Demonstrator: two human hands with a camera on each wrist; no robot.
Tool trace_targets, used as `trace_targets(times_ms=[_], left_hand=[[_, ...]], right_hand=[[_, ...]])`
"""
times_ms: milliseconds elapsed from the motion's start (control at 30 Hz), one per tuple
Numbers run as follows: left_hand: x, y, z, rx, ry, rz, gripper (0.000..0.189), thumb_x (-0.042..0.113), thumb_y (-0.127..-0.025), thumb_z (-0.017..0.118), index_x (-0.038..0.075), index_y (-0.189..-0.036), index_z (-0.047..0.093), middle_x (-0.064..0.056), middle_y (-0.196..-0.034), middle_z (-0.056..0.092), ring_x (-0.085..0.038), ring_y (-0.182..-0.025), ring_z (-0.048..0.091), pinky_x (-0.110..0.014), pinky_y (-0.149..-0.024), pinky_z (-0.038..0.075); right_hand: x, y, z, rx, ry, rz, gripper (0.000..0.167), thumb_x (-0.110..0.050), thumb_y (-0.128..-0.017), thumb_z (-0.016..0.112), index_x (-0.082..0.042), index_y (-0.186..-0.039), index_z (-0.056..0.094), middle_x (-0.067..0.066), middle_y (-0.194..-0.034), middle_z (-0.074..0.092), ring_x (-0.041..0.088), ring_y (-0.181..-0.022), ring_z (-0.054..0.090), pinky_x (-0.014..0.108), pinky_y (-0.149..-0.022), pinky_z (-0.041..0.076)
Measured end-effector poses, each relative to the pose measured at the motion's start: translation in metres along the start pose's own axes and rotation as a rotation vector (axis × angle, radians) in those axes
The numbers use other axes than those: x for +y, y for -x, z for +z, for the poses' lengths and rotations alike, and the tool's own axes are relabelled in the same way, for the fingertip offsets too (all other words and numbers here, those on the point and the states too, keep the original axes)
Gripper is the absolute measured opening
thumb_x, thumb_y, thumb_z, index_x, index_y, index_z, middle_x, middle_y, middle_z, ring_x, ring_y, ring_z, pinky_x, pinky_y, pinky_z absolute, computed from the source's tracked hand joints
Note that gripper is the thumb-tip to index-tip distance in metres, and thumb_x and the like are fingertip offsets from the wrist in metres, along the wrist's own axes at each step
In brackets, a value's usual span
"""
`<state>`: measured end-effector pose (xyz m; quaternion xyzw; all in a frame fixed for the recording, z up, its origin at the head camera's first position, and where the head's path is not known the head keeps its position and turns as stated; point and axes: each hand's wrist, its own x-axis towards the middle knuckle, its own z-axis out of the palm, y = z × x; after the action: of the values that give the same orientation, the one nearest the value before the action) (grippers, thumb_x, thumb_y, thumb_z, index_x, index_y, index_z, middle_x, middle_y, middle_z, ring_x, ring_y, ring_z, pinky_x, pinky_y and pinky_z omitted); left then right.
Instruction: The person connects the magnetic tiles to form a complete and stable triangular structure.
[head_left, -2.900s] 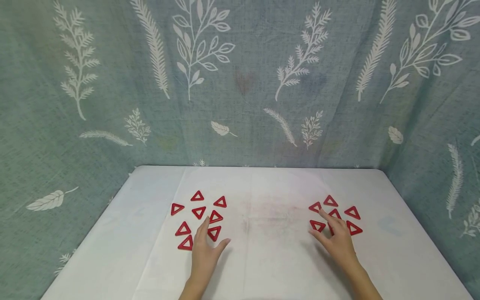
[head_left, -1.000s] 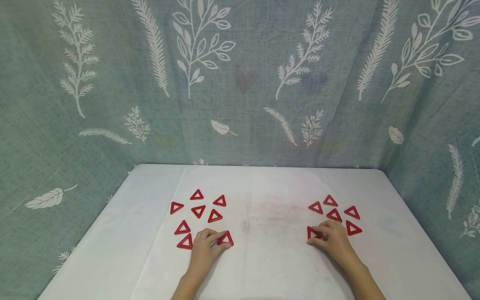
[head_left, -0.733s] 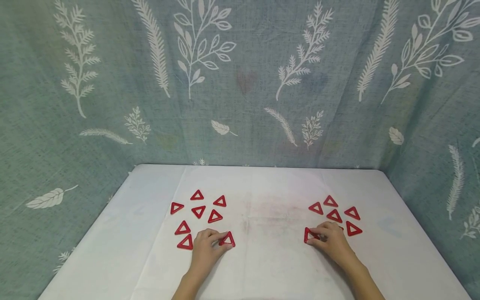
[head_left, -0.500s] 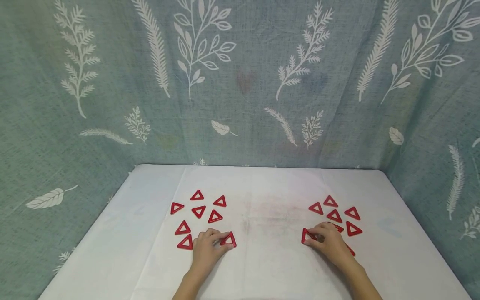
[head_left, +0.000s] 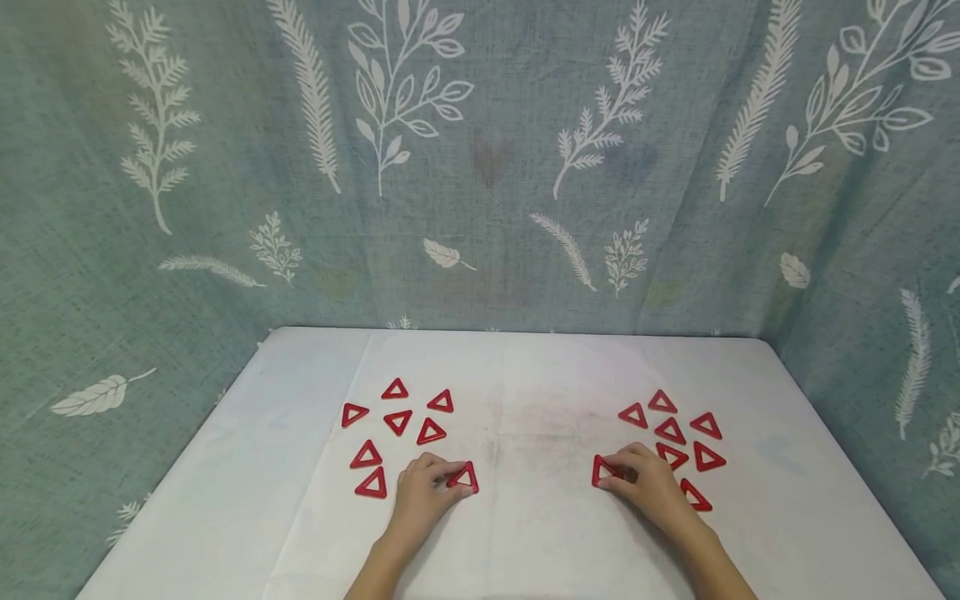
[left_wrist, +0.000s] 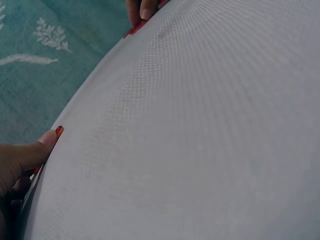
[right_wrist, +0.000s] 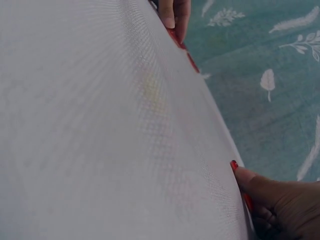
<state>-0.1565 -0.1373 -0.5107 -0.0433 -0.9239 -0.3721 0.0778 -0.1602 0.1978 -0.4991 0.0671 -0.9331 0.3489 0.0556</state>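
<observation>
In the head view my left hand (head_left: 422,496) pinches a red triangular frame (head_left: 472,478) between thumb and fingers, close to the white tabletop. Facing it, my right hand (head_left: 651,483) pinches another red triangle (head_left: 598,472) by one side; its fingers cover part of it. Between the two held triangles lies a stretch of white cloth. Each wrist view shows its own thumb against a red edge: the left thumb (left_wrist: 46,141) at lower left, the right thumb (right_wrist: 247,176) at lower right. Most of both triangles is hidden there.
Several loose red triangles (head_left: 397,422) lie flat beyond and left of the left hand. Another group, including a triangle (head_left: 670,431) and one (head_left: 696,495) partly behind the right wrist, lies on the right. A patterned green curtain (head_left: 487,167) stands behind the white table (head_left: 525,533).
Both hands went from spread fingers to pinching one triangle each. They have since moved toward each other, the right hand farther, uncovering triangles behind it.
</observation>
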Motion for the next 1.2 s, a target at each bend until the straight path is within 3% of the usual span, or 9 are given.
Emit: trace_targets(times_ms=[133,367,767,1200], left_hand=[[0.004,-0.003,0.001,-0.036,0.036,0.004,0.039,0.027,-0.069,0.082,0.014,-0.104,0.074,0.007,-0.088,0.055,-0.01,-0.083,0.047,-0.035,-0.078,0.036],[0.008,-0.006,0.004,-0.076,0.084,0.005,0.038,0.023,-0.071,0.081,0.01,-0.106,0.073,0.005,-0.09,0.055,-0.009,-0.082,0.049,-0.026,-0.073,0.044],[0.015,-0.01,0.016,-0.09,0.087,0.059,0.036,0.024,-0.072,0.081,0.013,-0.105,0.073,0.006,-0.09,0.055,-0.01,-0.083,0.05,-0.034,-0.077,0.035],[0.022,-0.016,0.026,-0.149,0.134,0.071,0.033,0.023,-0.073,0.08,0.012,-0.104,0.073,0.005,-0.093,0.055,-0.011,-0.086,0.048,-0.032,-0.077,0.038]], right_hand=[[0.0,-0.002,0.002,-0.007,-0.027,0.001,0.032,-0.022,-0.07,0.082,-0.011,-0.099,0.074,-0.006,-0.087,0.059,0.009,-0.075,0.047,0.02,-0.065,0.044],[-0.003,-0.005,0.006,-0.026,-0.063,-0.021,0.032,-0.02,-0.069,0.083,-0.01,-0.098,0.074,-0.008,-0.086,0.058,0.007,-0.072,0.047,0.02,-0.064,0.044],[-0.006,-0.009,0.01,-0.06,-0.097,-0.049,0.031,-0.021,-0.07,0.083,-0.009,-0.097,0.075,-0.007,-0.087,0.058,0.005,-0.072,0.049,0.02,-0.065,0.045],[-0.008,-0.014,0.012,-0.111,-0.126,-0.077,0.033,-0.024,-0.071,0.082,-0.008,-0.099,0.075,-0.006,-0.089,0.059,0.005,-0.074,0.05,0.02,-0.067,0.046]])
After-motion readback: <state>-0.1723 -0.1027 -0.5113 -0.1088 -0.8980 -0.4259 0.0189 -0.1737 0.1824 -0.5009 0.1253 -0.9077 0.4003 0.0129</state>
